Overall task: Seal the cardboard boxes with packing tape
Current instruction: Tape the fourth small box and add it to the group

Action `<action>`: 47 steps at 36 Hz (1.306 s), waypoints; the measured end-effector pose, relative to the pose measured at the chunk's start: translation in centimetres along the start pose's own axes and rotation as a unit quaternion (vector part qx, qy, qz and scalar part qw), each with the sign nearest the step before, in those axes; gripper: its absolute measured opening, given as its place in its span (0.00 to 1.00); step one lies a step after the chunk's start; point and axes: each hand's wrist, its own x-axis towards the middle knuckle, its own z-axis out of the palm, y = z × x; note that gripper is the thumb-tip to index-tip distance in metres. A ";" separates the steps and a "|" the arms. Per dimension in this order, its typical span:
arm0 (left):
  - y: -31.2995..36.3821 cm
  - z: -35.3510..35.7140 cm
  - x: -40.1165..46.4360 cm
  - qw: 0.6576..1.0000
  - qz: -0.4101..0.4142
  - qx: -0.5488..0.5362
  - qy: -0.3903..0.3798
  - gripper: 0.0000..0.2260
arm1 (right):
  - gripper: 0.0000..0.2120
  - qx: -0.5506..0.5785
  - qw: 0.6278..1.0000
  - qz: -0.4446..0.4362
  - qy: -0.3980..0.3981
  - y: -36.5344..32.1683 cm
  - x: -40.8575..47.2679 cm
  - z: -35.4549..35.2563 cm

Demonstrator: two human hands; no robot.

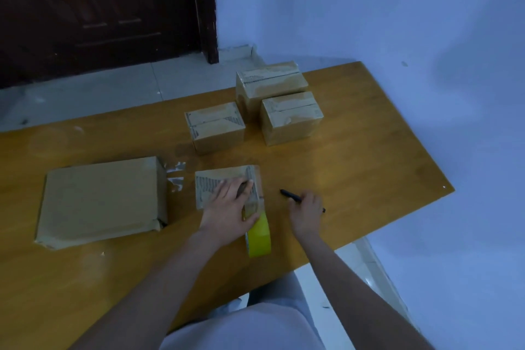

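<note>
Pressing flat, the left hand (231, 202) steadies the small box (224, 187) and tape roll (259, 233); the right hand (306, 204) grips a pen (289, 195), perhaps for cutting.

Plain room, likely a spare room in a home or small office used as a makeshift packing station. Wooden table (369, 128) as the one work surface, bare-topped, honey-coloured. Beyond the table's far edge: dark brown panelled door (99, 8) in a matching frame, pale tiled floor (99, 88), painted white walls (355, 3) meeting in a corner. On the table: several small cardboard boxes (216, 128) grouped near its far side, a larger flat carton (99, 202) toward its left end, a yellow-cored tape roll (259, 236) near its front edge. No shelving, machinery or signage visible.
</note>
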 end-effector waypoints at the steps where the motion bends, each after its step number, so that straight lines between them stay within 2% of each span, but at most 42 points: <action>1: 0.1 0.0 0.0 1.000 -0.003 -0.003 -0.006 0.44 | 0.19 -0.055 0.998 0.008 0.006 0.7 1.1 0.0; 3: 0.2 0.0 -0.1 1.000 -0.003 -0.005 -0.014 0.44 | 0.20 -0.131 0.991 0.002 -0.013 1.7 2.6 -0.4; 5: 0.3 0.1 -0.1 1.000 -0.005 -0.010 -0.013 0.44 | 0.16 -0.191 0.981 -0.017 -0.036 2.3 3.1 -0.4; 9: 0.2 0.3 -0.2 1.000 -0.002 0.001 -0.013 0.44 | 0.11 -0.268 0.960 -0.081 -0.021 3.6 3.7 -0.3; 11: 0.1 0.4 -0.3 1.000 0.002 0.008 -0.020 0.45 | 0.11 -0.251 0.962 -0.100 -0.041 3.7 3.6 -0.6; 14: 0.0 0.3 -0.5 1.000 0.006 0.009 -0.025 0.47 | 0.13 -0.144 0.979 -0.112 -0.087 3.1 2.6 -1.5; 17: 0.0 0.3 -0.5 1.000 0.012 0.017 -0.022 0.48 | 0.11 -0.096 0.979 -0.166 -0.072 2.3 0.6 -3.1; 19: 0.0 0.4 -0.4 1.000 0.011 0.010 -0.019 0.51 | 0.10 -0.124 0.962 -0.230 -0.077 1.9 -0.9 -3.9; 23: 0.1 0.5 -0.4 1.000 0.008 0.001 -0.017 0.49 | 0.23 -0.223 0.909 -0.350 -0.050 1.0 -2.8 -3.9; 25: 0.1 0.4 -0.4 1.000 0.006 -0.002 -0.020 0.48 | 0.21 -0.260 0.888 -0.377 -0.040 0.5 -3.0 -3.5; 27: 0.1 0.5 -0.4 1.000 0.006 0.002 -0.018 0.49 | 0.19 -0.286 0.883 -0.372 -0.026 0.0 -2.7 -3.2; 32: -0.1 0.7 -0.4 1.000 0.008 0.008 -0.012 0.48 | 0.17 -0.317 0.896 -0.310 -0.001 0.3 -2.1 -3.2; 37: -0.1 0.6 -0.5 1.000 0.012 0.003 -0.016 0.49 | 0.18 -0.306 0.939 -0.146 -0.059 2.2 -0.4 -2.2; 40: -0.2 0.7 -0.5 1.000 0.012 0.003 -0.015 0.48 | 0.15 -0.271 0.959 -0.074 -0.039 3.1 0.2 -1.0; 42: -0.1 0.7 -0.5 1.000 0.012 0.006 -0.015 0.47 | 0.15 -0.262 0.963 -0.064 0.008 3.0 0.1 0.0; 44: -0.1 0.7 -0.4 1.000 0.012 0.007 -0.016 0.48 | 0.16 -0.178 0.979 -0.092 0.032 2.0 -0.4 0.6; 45: -0.1 0.7 -0.4 1.000 0.013 0.007 -0.016 0.49 | 0.16 -0.104 0.988 -0.114 0.012 1.5 -0.8 0.8; 47: -0.2 0.8 -0.3 1.000 0.015 0.006 -0.014 0.51 | 0.15 0.069 0.987 -0.120 -0.083 0.4 -1.9 1.4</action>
